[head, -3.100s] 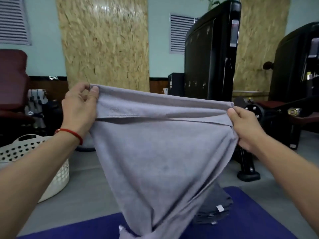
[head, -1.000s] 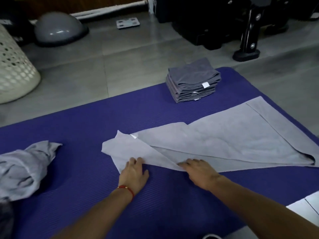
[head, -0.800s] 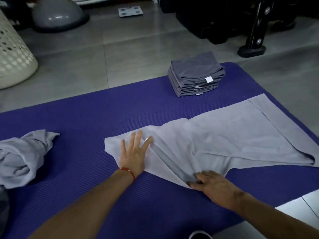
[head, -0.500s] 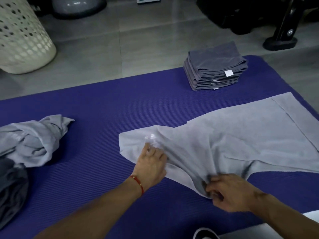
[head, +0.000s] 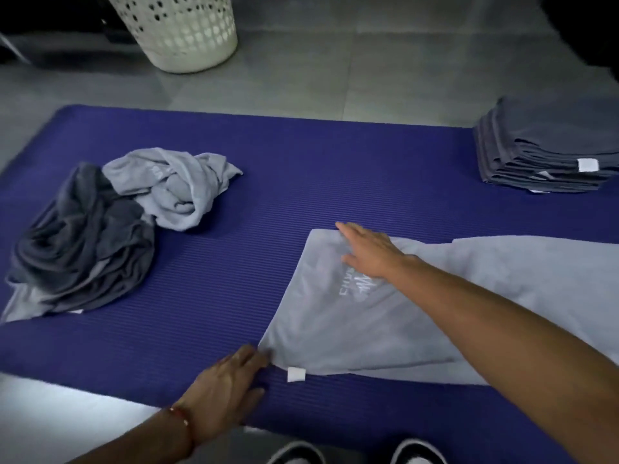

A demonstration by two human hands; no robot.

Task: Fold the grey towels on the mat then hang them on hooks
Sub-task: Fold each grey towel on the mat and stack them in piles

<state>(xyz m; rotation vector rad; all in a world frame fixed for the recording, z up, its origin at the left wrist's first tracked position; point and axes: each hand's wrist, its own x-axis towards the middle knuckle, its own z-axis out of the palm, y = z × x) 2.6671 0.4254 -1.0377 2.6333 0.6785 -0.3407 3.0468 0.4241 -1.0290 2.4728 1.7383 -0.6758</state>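
Observation:
A light grey towel (head: 351,326) lies spread on the blue mat (head: 301,169), running off to the right. My right hand (head: 368,251) lies flat on its far left corner, fingers straight. Flat on the mat, my left hand (head: 227,386) touches the towel's near left corner with its fingertips, beside a white tag (head: 296,374). A crumpled light grey towel (head: 174,185) and a crumpled dark grey towel (head: 83,236) lie at the mat's left. A stack of folded dark grey towels (head: 549,152) sits at the far right.
A white perforated laundry basket (head: 177,28) stands on the grey tiled floor beyond the mat. My shoes (head: 355,453) show at the bottom edge, near the mat's front edge. No hooks are in view.
The towel went from held up in the air to lying on the mat. Both hands let go of bunched cloth and now lie flat at its left corners. The view swung left.

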